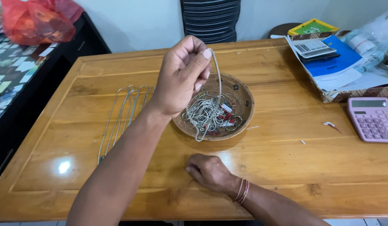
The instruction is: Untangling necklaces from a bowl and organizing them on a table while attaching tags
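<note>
My left hand (183, 73) pinches one silver chain (218, 79), lifting it from the tangle in the woven basket (244, 98). Next, I judge, it must be drawn free. Right hand (208, 171) rests curled on the bench (286, 167) before the basket.

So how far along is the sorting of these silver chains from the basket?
Several chains already lie stretched out side by side on the wooden table, left of the woven basket. In hand: the left hand pinches one chain and lifts it from the tangle, while the right hand rests on the table. Left: a sizeable tangled pile remains in the basket.
</note>
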